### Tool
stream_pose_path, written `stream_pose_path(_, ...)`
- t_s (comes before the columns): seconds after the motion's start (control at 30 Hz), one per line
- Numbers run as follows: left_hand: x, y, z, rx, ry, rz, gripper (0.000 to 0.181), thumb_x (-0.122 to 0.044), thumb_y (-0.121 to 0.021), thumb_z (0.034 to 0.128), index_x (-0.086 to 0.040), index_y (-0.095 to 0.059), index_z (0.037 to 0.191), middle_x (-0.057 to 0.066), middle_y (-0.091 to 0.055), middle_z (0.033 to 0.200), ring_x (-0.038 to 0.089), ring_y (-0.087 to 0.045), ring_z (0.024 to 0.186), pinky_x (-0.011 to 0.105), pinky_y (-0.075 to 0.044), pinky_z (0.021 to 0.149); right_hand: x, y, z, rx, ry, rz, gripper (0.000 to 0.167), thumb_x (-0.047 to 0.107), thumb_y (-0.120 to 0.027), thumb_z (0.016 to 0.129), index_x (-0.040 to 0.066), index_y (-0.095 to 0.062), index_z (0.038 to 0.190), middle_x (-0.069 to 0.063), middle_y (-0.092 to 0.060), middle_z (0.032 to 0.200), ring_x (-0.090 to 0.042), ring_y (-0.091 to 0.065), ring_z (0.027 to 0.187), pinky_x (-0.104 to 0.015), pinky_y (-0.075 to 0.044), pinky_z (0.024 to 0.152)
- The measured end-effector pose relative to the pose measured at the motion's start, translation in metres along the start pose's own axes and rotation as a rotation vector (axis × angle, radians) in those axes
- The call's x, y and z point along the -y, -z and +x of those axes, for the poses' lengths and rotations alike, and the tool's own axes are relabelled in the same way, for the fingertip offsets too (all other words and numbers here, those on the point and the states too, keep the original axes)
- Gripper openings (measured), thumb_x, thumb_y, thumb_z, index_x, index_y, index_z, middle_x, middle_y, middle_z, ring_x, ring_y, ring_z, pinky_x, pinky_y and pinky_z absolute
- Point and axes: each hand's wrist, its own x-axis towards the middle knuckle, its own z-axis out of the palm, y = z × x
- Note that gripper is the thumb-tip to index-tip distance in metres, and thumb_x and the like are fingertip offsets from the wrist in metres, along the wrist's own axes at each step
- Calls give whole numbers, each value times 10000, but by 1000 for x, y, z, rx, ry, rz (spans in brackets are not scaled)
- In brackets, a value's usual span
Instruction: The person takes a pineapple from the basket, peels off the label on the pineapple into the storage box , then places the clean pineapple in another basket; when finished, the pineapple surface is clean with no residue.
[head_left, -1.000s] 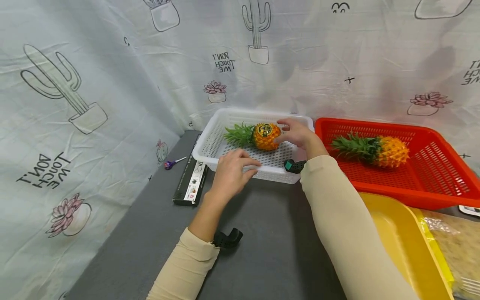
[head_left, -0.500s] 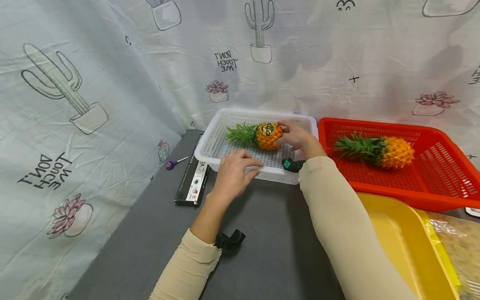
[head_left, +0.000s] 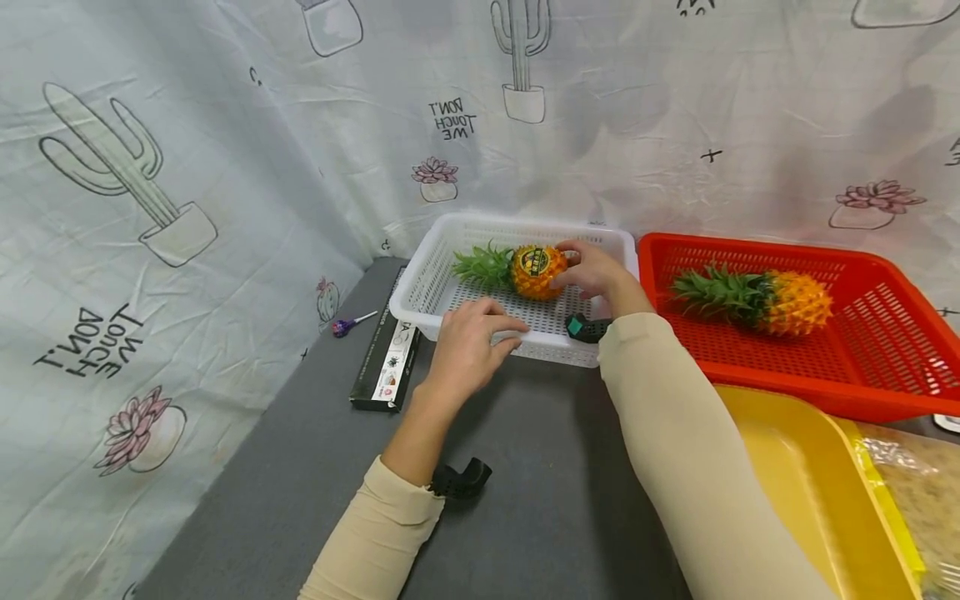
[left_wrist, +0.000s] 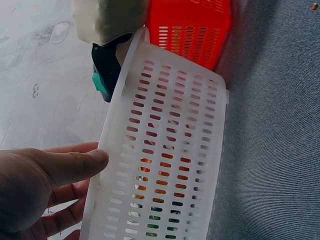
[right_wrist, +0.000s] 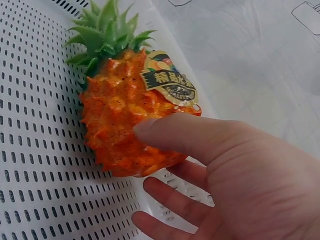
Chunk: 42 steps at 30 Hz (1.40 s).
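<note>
A pale curtain (head_left: 247, 67) with cactus drawings makes the background, and in front of it is a grey desk (head_left: 525, 517). On the right side of the desk is a red basket (head_left: 843, 354), and a yellow tray (head_left: 787, 467) is nearer to the person. The white basket (head_left: 555, 352) stands just beside the red one, to its left. A black box (head_left: 384, 367) lies at the left end of the white basket, which hides a part of it.

Inside the white basket lies the labelled pineapple (head_left: 538, 283) on its side, with leaves to the left and the blunt end to the right. The other pineapple (head_left: 797, 304) lies in the red basket, well apart from both hands.

The right grip (head_left: 596, 271) is at the blunt end of the labelled pineapple: the thumb lies on the fruit and the index finger goes behind it, so this end is pinched between them. Two lower fingers are spread away from the fruit. The left grip (head_left: 468, 333) pinches the front rim of the white basket, near the same pineapple but not touching it.

The smallest things are a lollipop (head_left: 348, 326), left of the black box, and a round sticker (right_wrist: 167, 77) on the labelled pineapple.
</note>
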Motion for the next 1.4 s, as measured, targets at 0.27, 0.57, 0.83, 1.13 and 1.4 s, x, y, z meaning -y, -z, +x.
stream_pose_path(0.27, 1, -1, -1, 0, 0, -10, 197, -251, -783, 928, -277, -817, 1120, -19, -688, 1105, 245, -608, 1069, 460, -440, 894, 0, -3, 1, -40, 30, -47, 730, 159, -760, 898, 119, -389, 1525, -217, -439, 1538, -383, -480, 1327, -569, -470, 1086)
stream_pose_path(0.57, 1, -1, -1, 1, -4, -12, 198, -248, -782, 929, -277, -817, 1122, -18, -682, 1103, 241, -603, 1058, 447, -439, 883, 0, -3, -3, -62, 41, 97, 722, 92, -749, 904, 78, -354, 1508, -240, -417, 1527, -402, -493, 1341, -528, -469, 1112)
stream_pose_path(0.83, 0, -1, -2, 9, -7, -12, 204, -251, -787, 924, -275, -815, 1125, -17, -693, 1138, 256, -613, 1100, 453, -448, 908, -1, -2, -3, -40, 39, 280, 753, 87, -727, 911, 82, -307, 1537, -235, -336, 1579, -416, -479, 1354, -540, -492, 1078)
stream_pose_path(1.13, 3, -1, -1, 5, -4, -30, 202, -245, -780, 932, -267, -817, 1129, -16, -697, 1124, 257, -618, 1081, 457, -446, 886, 3, 1, -5, -27, 41, 498, 664, 127, -681, 952, 179, -324, 1510, -148, -387, 1518, -377, -559, 1292, -515, -501, 1077)
stream_pose_path(1.4, 5, 0, 0, -3, 0, -31, 186, -250, -780, 928, -257, -823, 1108, -10, -698, 1100, 255, -618, 1060, 453, -437, 878, 8, 3, -11, -14, 45, 559, 617, 162, -673, 973, 209, -340, 1491, -149, -430, 1501, -387, -562, 1293, -508, -499, 1077)
